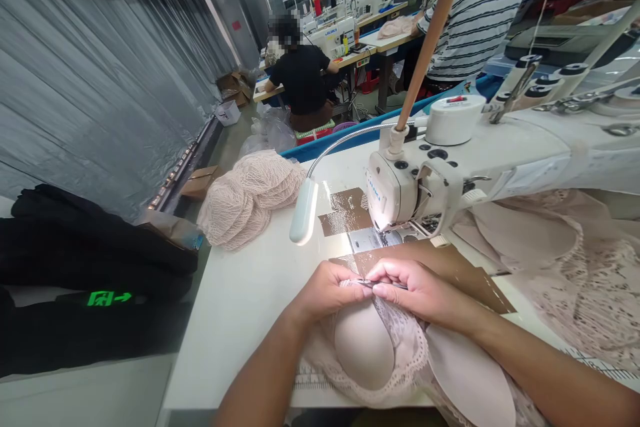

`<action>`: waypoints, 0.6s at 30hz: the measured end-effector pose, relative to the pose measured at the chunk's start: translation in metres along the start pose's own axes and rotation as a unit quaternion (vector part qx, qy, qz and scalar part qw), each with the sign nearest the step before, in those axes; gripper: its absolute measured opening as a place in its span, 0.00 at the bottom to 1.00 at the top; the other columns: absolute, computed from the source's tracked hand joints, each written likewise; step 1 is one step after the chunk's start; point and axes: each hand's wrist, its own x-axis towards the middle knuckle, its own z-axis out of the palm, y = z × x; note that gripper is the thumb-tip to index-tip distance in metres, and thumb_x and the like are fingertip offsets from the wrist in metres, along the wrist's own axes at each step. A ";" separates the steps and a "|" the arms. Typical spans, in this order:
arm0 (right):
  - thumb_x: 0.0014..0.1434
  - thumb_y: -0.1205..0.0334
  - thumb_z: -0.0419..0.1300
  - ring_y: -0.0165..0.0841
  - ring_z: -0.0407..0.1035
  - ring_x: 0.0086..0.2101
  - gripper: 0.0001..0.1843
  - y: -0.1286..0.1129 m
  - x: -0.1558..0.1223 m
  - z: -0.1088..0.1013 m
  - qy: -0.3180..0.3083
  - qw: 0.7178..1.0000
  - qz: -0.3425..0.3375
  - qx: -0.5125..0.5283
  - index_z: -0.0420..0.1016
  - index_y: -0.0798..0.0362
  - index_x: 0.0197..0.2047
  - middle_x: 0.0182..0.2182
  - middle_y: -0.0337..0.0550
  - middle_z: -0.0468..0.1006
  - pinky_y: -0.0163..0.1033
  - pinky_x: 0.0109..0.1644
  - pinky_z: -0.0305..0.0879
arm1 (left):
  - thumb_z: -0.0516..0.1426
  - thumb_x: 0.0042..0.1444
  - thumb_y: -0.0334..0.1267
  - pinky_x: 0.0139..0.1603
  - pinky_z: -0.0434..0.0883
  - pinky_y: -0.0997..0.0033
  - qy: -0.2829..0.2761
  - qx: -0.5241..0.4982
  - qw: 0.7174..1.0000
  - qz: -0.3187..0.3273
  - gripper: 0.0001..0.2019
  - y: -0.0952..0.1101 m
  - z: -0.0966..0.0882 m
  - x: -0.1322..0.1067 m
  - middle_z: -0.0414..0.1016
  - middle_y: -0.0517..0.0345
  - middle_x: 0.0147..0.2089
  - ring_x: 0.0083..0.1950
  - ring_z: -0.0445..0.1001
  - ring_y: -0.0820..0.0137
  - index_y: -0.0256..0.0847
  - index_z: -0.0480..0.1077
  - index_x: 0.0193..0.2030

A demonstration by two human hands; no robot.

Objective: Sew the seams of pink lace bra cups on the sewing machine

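Note:
A pale pink lace bra (364, 345) with smooth moulded cups lies at the table's front edge, partly hanging over it. My left hand (333, 290) pinches the top edge of one cup between thumb and fingers. Close against it, my right hand (413, 285) is closed around a slim, dark metal tool (369, 283), whose kind I cannot make out. The tool's tip meets the fabric edge between both hands. Just beyond my fingers stands a white sewing machine (393, 190), its needle area lit.
Stacked lace cup pieces (240, 203) lie at the table's left. A lamp (304, 213) on a bendy neck hangs beside the machine head. More lace garments (575, 260) are heaped at right. Two people (303, 77) sit at machines farther off.

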 end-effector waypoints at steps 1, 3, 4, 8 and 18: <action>0.59 0.51 0.56 0.36 0.70 0.34 0.14 0.000 0.000 0.000 0.004 1.000 0.001 0.000 0.75 0.53 0.38 0.33 0.43 0.77 0.39 0.37 0.64 | 0.66 0.43 0.52 0.25 0.53 0.76 -0.002 0.002 1.000 0.000 0.21 0.000 0.000 0.000 0.59 0.64 0.21 0.24 0.54 0.79 0.31 0.75 0.26; 0.59 0.51 0.56 0.36 0.70 0.34 0.14 0.000 0.000 0.000 0.006 1.000 0.005 -0.003 0.75 0.53 0.37 0.32 0.43 0.77 0.39 0.37 0.64 | 0.65 0.44 0.52 0.25 0.52 0.76 -0.003 0.009 1.000 -0.002 0.21 0.002 0.000 -0.001 0.57 0.64 0.21 0.24 0.53 0.79 0.31 0.75 0.25; 0.59 0.51 0.56 0.36 0.70 0.34 0.15 0.000 0.000 0.000 0.006 1.000 0.007 -0.004 0.75 0.53 0.36 0.32 0.43 0.77 0.39 0.37 0.64 | 0.65 0.44 0.51 0.25 0.52 0.76 -0.003 0.012 1.000 -0.006 0.20 0.003 0.000 -0.001 0.57 0.64 0.21 0.25 0.53 0.79 0.31 0.74 0.25; 0.60 0.50 0.56 0.35 0.69 0.33 0.15 0.003 -0.001 -0.002 0.002 1.000 0.011 -0.009 0.75 0.54 0.35 0.32 0.43 0.77 0.39 0.36 0.63 | 0.65 0.45 0.51 0.25 0.52 0.76 0.001 0.024 0.999 -0.022 0.20 0.004 0.000 -0.002 0.58 0.63 0.21 0.25 0.54 0.78 0.31 0.73 0.25; 0.58 0.53 0.57 0.35 0.68 0.33 0.12 0.001 0.002 0.002 0.009 1.000 0.011 -0.024 0.73 0.53 0.34 0.31 0.42 0.75 0.39 0.36 0.63 | 0.67 0.39 0.51 0.24 0.49 0.76 0.016 0.071 0.997 -0.021 0.21 -0.002 0.005 0.002 0.53 0.66 0.20 0.25 0.51 0.79 0.34 0.68 0.19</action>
